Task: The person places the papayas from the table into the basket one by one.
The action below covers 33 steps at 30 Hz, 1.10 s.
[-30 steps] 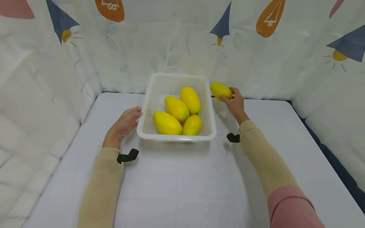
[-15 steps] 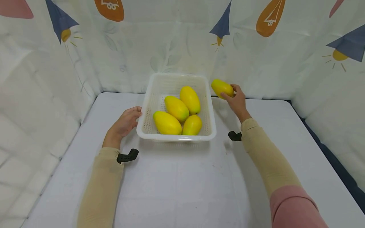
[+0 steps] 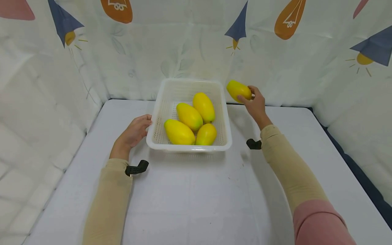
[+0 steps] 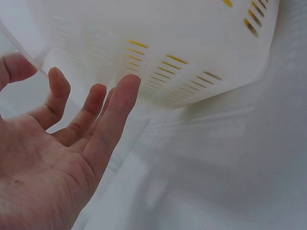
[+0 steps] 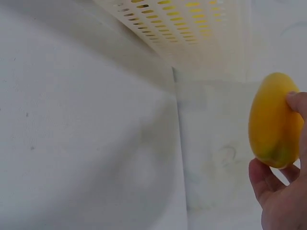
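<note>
Near the back of the table stands a white slotted plastic basket [image 3: 190, 148] with several yellow mangoes [image 3: 180, 132] inside. At its left side, my left hand [image 3: 133, 132] holds the rim between thumb and forefinger; in the left wrist view the other fingers [image 4: 117, 112] curve loosely beside the slotted wall. To the right of the basket, my right hand [image 3: 256, 104] grips one more mango [image 3: 238, 91] between thumb and fingers. That mango is up off the table, close to the basket's back right corner, with its greenish end showing in the right wrist view.
A white cloth covers the table [image 3: 196, 197], whose back edge runs just behind the basket. Pale patterned fabric walls [image 3: 196, 41] enclose the back and both sides. Small black wrist cameras [image 3: 136, 168] jut out from both sleeves.
My right hand has lifted the mango a little higher and moved slightly farther back and right. The left hand and the basket have stayed in place.
</note>
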Tool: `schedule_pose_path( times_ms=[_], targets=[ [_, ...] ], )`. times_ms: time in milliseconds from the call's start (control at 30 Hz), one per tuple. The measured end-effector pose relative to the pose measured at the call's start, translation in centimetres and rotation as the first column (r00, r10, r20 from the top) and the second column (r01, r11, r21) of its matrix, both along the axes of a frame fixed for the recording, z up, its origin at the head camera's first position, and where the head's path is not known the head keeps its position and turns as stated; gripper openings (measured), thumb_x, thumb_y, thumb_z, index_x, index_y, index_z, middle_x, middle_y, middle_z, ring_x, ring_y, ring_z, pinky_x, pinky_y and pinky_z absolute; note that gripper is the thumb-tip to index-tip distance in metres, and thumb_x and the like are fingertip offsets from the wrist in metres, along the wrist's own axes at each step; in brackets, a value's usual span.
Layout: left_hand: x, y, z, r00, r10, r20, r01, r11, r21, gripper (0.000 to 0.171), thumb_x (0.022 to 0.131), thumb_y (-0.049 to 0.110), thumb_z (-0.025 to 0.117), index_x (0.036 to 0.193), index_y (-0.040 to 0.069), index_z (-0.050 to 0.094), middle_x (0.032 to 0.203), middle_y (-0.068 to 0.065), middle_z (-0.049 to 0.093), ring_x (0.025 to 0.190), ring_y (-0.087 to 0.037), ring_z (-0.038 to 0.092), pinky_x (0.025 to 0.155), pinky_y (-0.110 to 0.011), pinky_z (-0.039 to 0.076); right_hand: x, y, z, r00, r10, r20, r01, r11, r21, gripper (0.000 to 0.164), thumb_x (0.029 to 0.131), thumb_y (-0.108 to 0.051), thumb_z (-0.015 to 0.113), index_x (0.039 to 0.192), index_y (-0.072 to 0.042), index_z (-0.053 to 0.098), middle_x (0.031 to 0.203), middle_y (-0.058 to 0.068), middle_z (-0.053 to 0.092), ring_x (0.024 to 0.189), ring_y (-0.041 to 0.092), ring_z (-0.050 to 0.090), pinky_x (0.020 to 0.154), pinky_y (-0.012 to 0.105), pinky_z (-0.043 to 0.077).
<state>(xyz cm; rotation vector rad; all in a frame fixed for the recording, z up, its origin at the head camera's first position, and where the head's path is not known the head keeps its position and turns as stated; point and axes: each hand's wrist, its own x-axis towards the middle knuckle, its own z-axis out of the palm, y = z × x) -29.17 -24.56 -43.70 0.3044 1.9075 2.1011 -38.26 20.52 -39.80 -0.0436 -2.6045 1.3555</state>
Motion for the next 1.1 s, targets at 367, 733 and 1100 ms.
schedule_pose_path(
  times_ms=[367,733,1100],
  targets=[
    [0.0,0.0,-0.1,1.000,-0.006,-0.001,0.006,1.000,0.015,0.019,0.100,0.012,0.039,0.101,0.011,0.058,0.107,0.004,0.061,0.096,-0.008,0.060,0.078,-0.025,0.053,0.4,-0.8,2.0,0.999,0.032,-0.027,-0.032,0.999,0.002,0.070,0.088,-0.048,0.064,0.145,-0.019,0.037,0.143,0.007,0.043,0.119,0.024,0.046,0.097,0.038,0.046],
    [0.0,-0.1,-0.2,1.000,-0.010,-0.008,0.010,1.000,0.020,0.018,0.100,0.013,0.040,0.100,0.010,0.058,0.107,0.003,0.062,0.098,-0.008,0.060,0.077,-0.025,0.054,0.6,-1.5,3.1,0.997,0.064,-0.041,-0.064,0.998,-0.008,0.070,0.087,-0.049,0.065,0.145,-0.020,0.039,0.144,0.005,0.045,0.119,0.024,0.048,0.095,0.038,0.047],
    [0.0,0.0,-0.1,1.000,-0.009,-0.011,0.009,0.999,0.033,0.018,0.101,0.012,0.040,0.100,0.010,0.058,0.107,0.004,0.062,0.099,-0.008,0.058,0.077,-0.025,0.054,0.7,-2.0,3.7,0.995,0.083,-0.060,-0.082,0.996,0.018,0.068,0.087,-0.048,0.065,0.144,-0.021,0.041,0.142,0.005,0.046,0.118,0.024,0.049,0.096,0.038,0.047]
  ],
)
